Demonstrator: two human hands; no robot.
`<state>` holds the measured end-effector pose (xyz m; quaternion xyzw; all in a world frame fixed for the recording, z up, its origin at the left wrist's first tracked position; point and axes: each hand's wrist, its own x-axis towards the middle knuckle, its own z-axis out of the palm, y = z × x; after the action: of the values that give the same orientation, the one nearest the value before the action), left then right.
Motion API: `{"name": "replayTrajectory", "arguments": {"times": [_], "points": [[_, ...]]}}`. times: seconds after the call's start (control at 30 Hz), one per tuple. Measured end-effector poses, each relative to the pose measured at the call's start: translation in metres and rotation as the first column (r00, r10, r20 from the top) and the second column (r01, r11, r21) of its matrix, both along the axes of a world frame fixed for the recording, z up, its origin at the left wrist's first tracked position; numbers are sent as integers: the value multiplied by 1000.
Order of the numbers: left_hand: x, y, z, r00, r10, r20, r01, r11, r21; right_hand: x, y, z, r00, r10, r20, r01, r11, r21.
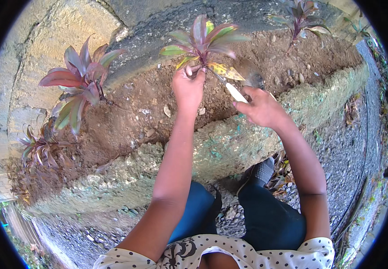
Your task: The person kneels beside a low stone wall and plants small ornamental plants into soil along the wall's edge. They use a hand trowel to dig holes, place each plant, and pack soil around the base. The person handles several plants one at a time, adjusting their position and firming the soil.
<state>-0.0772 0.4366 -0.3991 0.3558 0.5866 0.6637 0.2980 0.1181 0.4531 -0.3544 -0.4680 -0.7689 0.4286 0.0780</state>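
Observation:
A ti plant (cordyline) with purple, green and yellowing leaves stands in the soil ahead of me. My left hand pinches the plant low down, at the base of its lower leaves. Which leaf or stalk lies between the fingertips is partly hidden. My right hand grips a white-handled tool, whose thin metal end points to the stem beside my left fingertips. A yellow, brown-spotted leaf hangs just above that metal end. Beyond my right fingers is a blurred greyish shape that I cannot identify.
Other ti plants grow to the left and far right. Drooping, withered plants fill the bed's left end. A rough concrete curb separates the stony soil from the gravel. Behind the bed rises a stained wall.

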Motion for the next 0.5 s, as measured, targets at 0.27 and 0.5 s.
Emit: {"name": "replayTrajectory", "arguments": {"times": [0.27, 0.5], "points": [[-7, 5, -5, 997, -60, 47, 53, 991, 122, 21, 8, -1, 996, -89, 29, 93, 971, -220], [-35, 12, 3, 977, -8, 211, 41, 987, -155, 45, 31, -3, 988, -119, -98, 84, 948, -306]]}}
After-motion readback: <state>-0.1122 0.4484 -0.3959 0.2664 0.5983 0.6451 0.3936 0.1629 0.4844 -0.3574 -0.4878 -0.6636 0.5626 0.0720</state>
